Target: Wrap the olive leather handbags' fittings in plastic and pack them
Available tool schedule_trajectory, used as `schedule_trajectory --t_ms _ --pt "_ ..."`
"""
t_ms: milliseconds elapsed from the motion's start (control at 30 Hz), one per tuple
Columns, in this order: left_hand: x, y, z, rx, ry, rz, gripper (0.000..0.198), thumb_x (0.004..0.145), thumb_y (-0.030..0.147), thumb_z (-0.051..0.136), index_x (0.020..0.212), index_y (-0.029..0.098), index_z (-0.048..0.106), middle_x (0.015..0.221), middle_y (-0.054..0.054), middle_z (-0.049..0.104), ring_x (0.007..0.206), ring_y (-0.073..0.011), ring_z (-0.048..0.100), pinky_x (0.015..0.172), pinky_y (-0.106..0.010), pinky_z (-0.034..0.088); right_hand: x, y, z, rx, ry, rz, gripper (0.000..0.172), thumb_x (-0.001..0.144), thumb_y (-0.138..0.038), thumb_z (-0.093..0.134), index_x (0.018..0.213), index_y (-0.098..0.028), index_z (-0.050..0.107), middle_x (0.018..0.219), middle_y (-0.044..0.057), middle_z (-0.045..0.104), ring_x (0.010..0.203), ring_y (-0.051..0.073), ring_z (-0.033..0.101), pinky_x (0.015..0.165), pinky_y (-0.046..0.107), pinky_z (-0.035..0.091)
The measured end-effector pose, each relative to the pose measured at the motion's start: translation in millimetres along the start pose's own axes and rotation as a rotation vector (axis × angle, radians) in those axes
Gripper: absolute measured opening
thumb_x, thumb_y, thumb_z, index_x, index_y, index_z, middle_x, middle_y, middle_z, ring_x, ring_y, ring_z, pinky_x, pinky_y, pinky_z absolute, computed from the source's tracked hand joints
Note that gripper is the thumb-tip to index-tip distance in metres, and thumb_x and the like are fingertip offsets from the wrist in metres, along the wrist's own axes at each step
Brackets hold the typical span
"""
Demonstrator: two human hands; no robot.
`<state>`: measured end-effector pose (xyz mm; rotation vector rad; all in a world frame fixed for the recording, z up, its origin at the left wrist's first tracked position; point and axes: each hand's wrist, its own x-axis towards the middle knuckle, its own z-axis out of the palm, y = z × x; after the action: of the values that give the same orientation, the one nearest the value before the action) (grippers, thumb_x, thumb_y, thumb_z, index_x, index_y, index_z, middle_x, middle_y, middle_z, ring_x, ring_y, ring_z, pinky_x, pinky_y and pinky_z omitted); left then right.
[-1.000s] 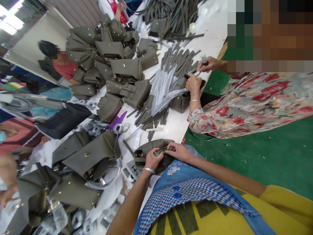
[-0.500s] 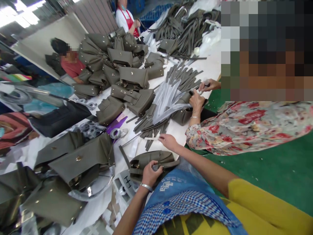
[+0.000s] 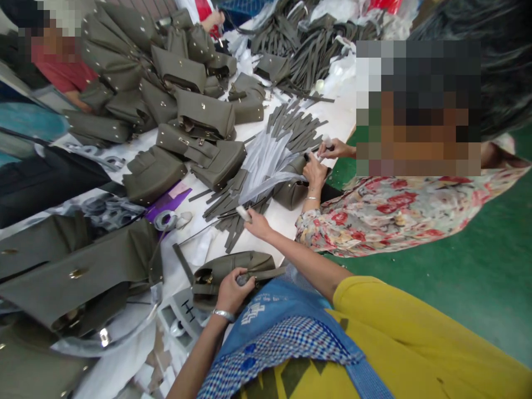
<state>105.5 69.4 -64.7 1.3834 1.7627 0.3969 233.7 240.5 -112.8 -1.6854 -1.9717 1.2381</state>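
The left hand (image 3: 233,289) is gripping an olive-grey handbag (image 3: 249,261), its fingers curling tightly around the strap at the top of the bag, thumb pressing down on the same spot. The handbag is lying on its side at the near edge of the white table (image 3: 291,219), just in front of the person's blue apron (image 3: 286,310). A silver bracelet (image 3: 223,315) is sitting on that wrist.

The right hand (image 3: 260,226) is reaching forward over the table, well apart from the left, and is pinching a small white object (image 3: 243,213) between thumb and fingertips (what the object is cannot be told). It is hovering right at a loose heap of grey leather strips (image 3: 233,230) that is fanning out across the table.

Beside the person, a co-worker in a floral sleeve (image 3: 366,216) is working with 2 hands: 1 hand (image 3: 315,173) is pressing on another grey bag, the other hand (image 3: 337,148) is holding something small and pale just beside it.

Further across the table a big pile of finished grey bags (image 3: 195,116) is lying, and a purple sheet (image 3: 166,200) with a roll of tape (image 3: 163,220) is resting near it.
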Motion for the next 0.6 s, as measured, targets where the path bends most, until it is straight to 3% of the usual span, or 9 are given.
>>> schedule_trajectory --t_ms 167,300,367,600 --pt "2 4 -3.3 -0.028 -0.04 -0.03 0.028 0.068 0.038 0.063 0.084 0.015 0.066 0.076 -0.004 0.07 0.071 -0.0191 0.063 0.067 -0.028 0.048 -61 11 -25 0.235 0.022 0.08 0.044 0.092 -0.049 0.036 0.108 -0.014 0.056 0.063 -0.002 0.053 0.05 0.01 0.047 0.047 0.022 0.04" --pt "2 2 -4.1 -0.025 -0.046 -0.021 0.027 0.069 0.036 0.063 0.084 0.014 0.067 0.076 -0.004 0.07 0.07 -0.0183 0.063 0.067 -0.028 0.047 -129 17 -34 0.582 -0.042 0.14 0.048 0.081 -0.055 0.055 0.103 -0.013 0.065 0.051 -0.006 0.043 0.043 0.008 0.038 0.042 0.02 0.031" --pt "2 1 -4.1 -0.028 -0.045 -0.009 0.026 0.069 0.036 0.064 0.084 0.014 0.067 0.077 -0.004 0.07 0.071 -0.018 0.063 0.068 -0.027 0.046 -153 16 -36 0.593 -0.071 0.167 0.044 0.079 -0.052 0.059 0.099 -0.014 0.068 0.05 -0.005 0.044 0.042 0.007 0.038 0.043 0.02 0.031" --pt "2 -2 -1.9 -0.004 -0.015 0.015 0.026 0.069 0.035 0.066 0.085 0.015 0.069 0.078 -0.004 0.071 0.07 -0.0173 0.063 0.066 -0.026 0.047 -180 13 -18 0.488 -0.147 0.114 0.031 0.082 -0.044 0.056 0.093 -0.018 0.07 0.053 -0.004 0.052 0.048 0.01 0.045 0.049 0.021 0.036"
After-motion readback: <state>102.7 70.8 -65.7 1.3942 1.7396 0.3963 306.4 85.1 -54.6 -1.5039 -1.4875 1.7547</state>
